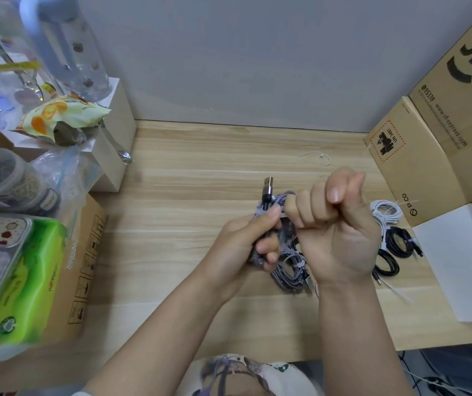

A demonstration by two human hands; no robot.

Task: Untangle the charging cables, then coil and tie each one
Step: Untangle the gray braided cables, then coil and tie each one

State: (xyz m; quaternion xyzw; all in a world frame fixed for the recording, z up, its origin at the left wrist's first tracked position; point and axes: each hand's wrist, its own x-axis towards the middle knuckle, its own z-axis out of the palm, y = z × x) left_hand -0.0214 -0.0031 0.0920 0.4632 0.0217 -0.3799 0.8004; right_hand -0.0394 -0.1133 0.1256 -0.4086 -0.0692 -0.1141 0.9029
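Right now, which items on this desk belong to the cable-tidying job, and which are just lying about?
Job:
- grey braided cable gripped by left hand, right hand pinching at it
- tied grey coil
- white coil
- black coils
- loose tie

Lying about:
- tissue pack
- snack bag
- water bottle
- cardboard boxes

Both your forearms reach forward and meet at the middle. Your left hand [246, 238] curls its fingers and thumb around a coiled braided cable [269, 224]. Your right hand [334, 224] is fisted just beside it, fingers tucked, pinching at the coil's top.
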